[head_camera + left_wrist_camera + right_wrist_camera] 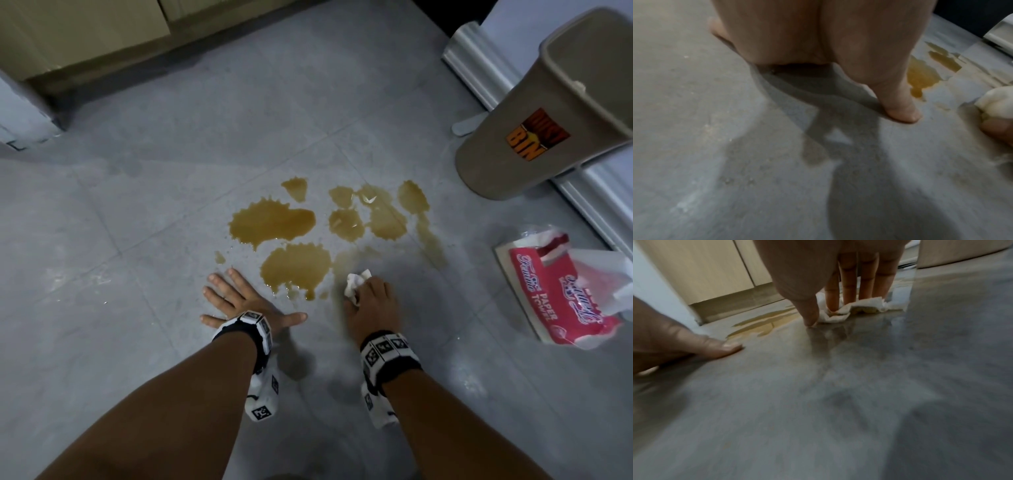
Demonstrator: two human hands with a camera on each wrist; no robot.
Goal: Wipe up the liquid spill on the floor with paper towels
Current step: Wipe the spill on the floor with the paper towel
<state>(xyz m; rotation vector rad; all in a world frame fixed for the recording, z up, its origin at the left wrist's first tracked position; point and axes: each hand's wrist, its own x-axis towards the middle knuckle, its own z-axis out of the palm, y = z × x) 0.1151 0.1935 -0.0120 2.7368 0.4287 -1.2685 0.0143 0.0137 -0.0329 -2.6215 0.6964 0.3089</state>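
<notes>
A brown liquid spill lies in several puddles on the grey tiled floor. My right hand presses a crumpled white paper towel onto the floor at the spill's near right edge. In the right wrist view its straight fingers push down on the stained paper towel, with the thumb tip touching the floor beside it. My left hand lies flat and spread on the floor just left of the nearest puddle, holding nothing. The left wrist view shows the spill and the paper towel at the right.
A tan dust bin stands at the right, beyond the spill. A red paper towel pack lies on the floor right of my right hand. Beige cabinets run along the far left, and a metal appliance base along the right.
</notes>
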